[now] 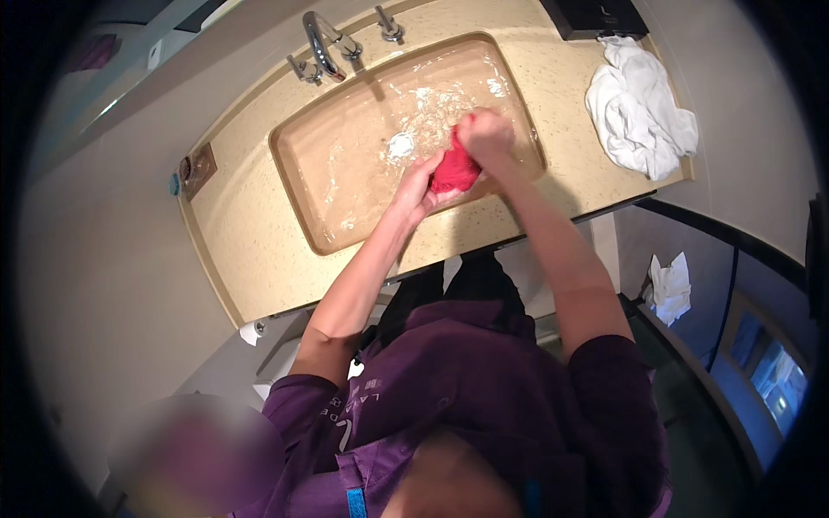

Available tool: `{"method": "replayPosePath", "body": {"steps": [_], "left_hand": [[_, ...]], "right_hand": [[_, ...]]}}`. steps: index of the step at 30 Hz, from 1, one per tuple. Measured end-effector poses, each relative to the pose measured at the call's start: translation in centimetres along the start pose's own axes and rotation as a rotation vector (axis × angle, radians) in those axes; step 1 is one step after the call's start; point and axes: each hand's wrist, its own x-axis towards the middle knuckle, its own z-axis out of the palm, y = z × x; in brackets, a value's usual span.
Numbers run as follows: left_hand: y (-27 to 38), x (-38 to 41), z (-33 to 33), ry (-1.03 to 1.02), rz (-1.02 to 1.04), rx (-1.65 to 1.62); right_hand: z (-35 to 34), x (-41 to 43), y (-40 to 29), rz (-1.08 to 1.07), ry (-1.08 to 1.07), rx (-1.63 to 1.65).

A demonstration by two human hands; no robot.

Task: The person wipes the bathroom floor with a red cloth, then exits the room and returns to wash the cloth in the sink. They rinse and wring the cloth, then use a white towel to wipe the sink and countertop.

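Observation:
A red cloth [456, 169] is held between my two hands over the front right part of a beige rectangular sink [304, 223] with rippling water in it. Beneath and beside the cloth, my left hand [420, 186] supports it with the palm turned up. My right hand [487, 135] is closed on the cloth's upper end and is slightly blurred. A round white drain stopper [401, 145] shows through the water left of the cloth. Behind the sink stands a curved chrome faucet [318, 44]; no stream from its spout can be made out.
Chrome handles [390, 30] flank the faucet. A crumpled white towel [638, 110] lies on the speckled counter [246, 259] at the right, near a black box [594, 18]. A glass on a small tray [202, 172] stands at the left end. White paper [670, 288] is below right.

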Motion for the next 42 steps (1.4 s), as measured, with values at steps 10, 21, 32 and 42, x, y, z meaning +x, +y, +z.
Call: {"method": "replayPosePath", "body": {"steps": [10,21,32,42], "left_hand": [[-4.0,6.0,-7.8,0.41,0.169,0.086],[-4.3,5.6,-9.7,0.688,0.497,2.079],[-3.4,4.3,-13.7,0.639,0.349,2.145],[7.2,-10.4,1.7,0.058,0.734,0.687]], "right_hand": [[-5.6,0.9,-1.4,-0.242,-0.136,-0.014],[0.6,-1.2,1.3,-0.514,-0.651,-0.094],[-4.1,-1.7,-3.0,-0.46,-0.729,-0.077],[-8.9,-2.3,-12.4,-0.219,-0.217,0.863]]}}
